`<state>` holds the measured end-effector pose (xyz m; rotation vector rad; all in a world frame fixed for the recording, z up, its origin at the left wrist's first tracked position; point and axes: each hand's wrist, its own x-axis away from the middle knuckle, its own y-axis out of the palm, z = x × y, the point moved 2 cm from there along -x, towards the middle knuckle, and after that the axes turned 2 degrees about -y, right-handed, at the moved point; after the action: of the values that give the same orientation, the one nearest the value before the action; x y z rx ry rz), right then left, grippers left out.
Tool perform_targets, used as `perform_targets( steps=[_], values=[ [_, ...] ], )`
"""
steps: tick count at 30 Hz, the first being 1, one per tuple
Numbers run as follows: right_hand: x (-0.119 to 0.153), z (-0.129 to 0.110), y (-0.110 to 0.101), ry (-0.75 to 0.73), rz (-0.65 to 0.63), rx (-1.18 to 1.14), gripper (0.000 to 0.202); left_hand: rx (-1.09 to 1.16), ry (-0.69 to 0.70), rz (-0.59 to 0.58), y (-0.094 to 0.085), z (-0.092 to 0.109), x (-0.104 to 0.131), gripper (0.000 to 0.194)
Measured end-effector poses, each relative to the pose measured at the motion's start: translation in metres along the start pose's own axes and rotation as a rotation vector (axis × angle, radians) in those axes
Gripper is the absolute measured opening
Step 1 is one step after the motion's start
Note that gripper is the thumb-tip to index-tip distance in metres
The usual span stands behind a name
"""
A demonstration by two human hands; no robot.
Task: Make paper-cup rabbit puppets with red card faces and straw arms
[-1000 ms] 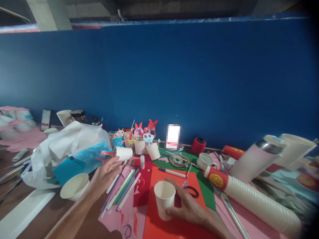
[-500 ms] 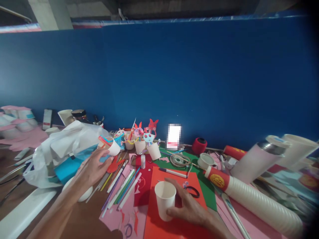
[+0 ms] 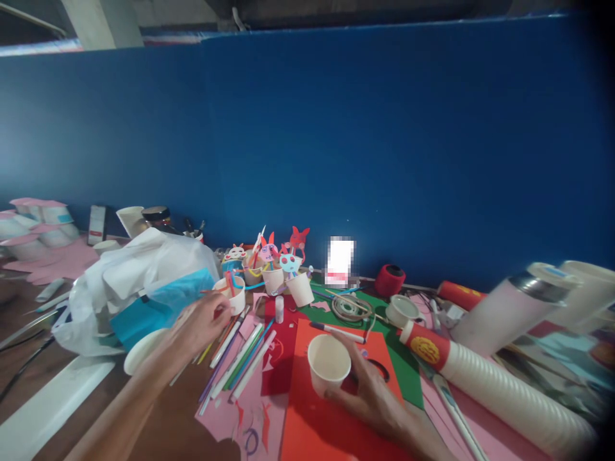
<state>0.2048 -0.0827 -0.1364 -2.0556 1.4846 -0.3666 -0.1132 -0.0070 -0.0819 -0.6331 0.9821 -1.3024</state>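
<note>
The right hand (image 3: pixel 369 388) is clamped on a plain paper cup (image 3: pixel 328 366) above the orange sheet (image 3: pixel 305 416), toward the counter's near edge, which is cut off below; the fingers behind the cup are mostly hidden. That hand covers part of a black ring (image 3: pixel 383 369), so what it belongs to cannot be told. Farther toward the back edge of the counter (image 3: pixel 177 426), the left hand (image 3: pixel 205 318) has its fingers bent at the side of a second cup (image 3: pixel 237 302) with coloured strips (image 3: pixel 229 282) in it; whether it grips or merely touches cannot be told. The left forearm hides part of a white container (image 3: pixel 140 354). By the back edge, a bright screen (image 3: pixel 340 256) is blurred into blocks.
</note>
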Motion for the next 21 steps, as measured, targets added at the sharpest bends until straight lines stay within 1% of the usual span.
perform_targets(
  steps=[3, 6, 10, 14, 18, 21],
  values=[
    [0.002, 0.004, 0.004, -0.014, -0.002, 0.04, 0.077, -0.073, 0.103, -0.06, 0.009, 0.01, -0.008, 0.021],
    [0.001, 0.008, 0.007, -0.008, -0.016, 0.07, 0.077, -0.091, 0.154, -0.096, 0.016, 0.012, -0.015, 0.022],
    [0.0, 0.01, 0.006, -0.001, -0.013, 0.084, 0.074, -0.107, 0.169, -0.139, 0.024, 0.008, -0.025, 0.022],
    [0.0, 0.01, 0.005, 0.011, -0.012, 0.089, 0.076, -0.125, 0.168, -0.181, 0.028, 0.011, -0.032, 0.02],
    [0.0, 0.008, 0.003, 0.02, -0.036, 0.086, 0.076, -0.135, 0.166, -0.189, 0.027, 0.016, -0.033, 0.019],
    [0.0, 0.007, 0.002, 0.012, -0.032, 0.079, 0.077, -0.143, 0.159, -0.199, 0.024, 0.014, -0.033, 0.02]
  ],
)
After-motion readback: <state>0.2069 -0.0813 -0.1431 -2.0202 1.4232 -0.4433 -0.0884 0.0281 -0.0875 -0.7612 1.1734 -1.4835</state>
